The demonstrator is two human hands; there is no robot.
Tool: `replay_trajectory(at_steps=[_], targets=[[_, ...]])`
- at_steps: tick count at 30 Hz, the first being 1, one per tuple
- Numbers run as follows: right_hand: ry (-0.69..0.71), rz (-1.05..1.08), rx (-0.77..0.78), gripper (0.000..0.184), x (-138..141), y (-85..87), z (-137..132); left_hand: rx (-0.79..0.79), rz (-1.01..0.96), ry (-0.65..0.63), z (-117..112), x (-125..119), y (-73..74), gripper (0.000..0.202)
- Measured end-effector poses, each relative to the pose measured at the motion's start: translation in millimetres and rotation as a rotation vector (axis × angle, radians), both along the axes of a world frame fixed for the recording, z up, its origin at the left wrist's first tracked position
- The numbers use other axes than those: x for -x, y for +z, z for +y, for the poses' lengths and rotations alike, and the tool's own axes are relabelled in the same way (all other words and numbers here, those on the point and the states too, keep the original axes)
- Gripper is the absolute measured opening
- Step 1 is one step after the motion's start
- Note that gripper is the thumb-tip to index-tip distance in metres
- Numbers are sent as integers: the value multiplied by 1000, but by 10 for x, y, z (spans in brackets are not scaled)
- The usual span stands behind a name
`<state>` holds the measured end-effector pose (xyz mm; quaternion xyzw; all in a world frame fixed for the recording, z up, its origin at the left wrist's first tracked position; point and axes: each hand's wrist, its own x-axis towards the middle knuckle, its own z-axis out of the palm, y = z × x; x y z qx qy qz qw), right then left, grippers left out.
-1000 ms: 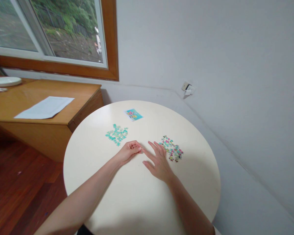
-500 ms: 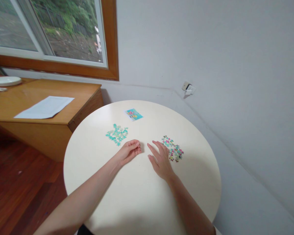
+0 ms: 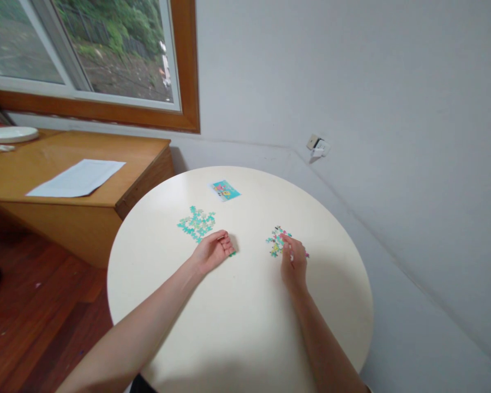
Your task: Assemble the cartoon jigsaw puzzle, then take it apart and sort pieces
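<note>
My left hand (image 3: 215,251) rests near the middle of the round white table, its palm turned up and its fingers curled. A small green puzzle piece (image 3: 232,254) shows at its fingertips. My right hand (image 3: 295,262) is over the pile of mixed-colour puzzle pieces (image 3: 275,243). Its thumb and forefinger are close together at the pieces, and whatever is between them is hidden. Part of this pile lies under the hand. Beyond my left hand spreads a loose pile of green puzzle pieces (image 3: 196,222).
A small colourful picture card (image 3: 226,190) lies towards the far side of the white table (image 3: 237,327). To the left, a wooden desk (image 3: 143,150) holds a sheet of paper (image 3: 77,177) and a white plate (image 3: 10,134). A wall socket (image 3: 317,146) is on the right.
My right hand has moved right, from beside my left hand to over the mixed pile, and its spread fingers have drawn together. My left hand has turned slightly, showing a green piece.
</note>
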<state>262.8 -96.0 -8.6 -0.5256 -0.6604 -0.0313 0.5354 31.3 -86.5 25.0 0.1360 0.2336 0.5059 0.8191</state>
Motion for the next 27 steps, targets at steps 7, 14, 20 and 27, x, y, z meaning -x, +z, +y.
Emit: replay_trajectory(at_steps=[7, 14, 20, 27], targets=[[-3, 1, 22, 32, 1, -30, 6, -79, 105, 185, 28, 60, 41, 17], [35, -6, 66, 32, 50, -34, -10, -106, 206, 242, 68, 132, 29, 21], [34, 44, 84, 30, 30, -31, 10, -254, 329, 241, 70, 115, -19, 31], [-39, 134, 118, 32, -96, -59, 65, -441, 785, 301, 55, 49, -91, 29]])
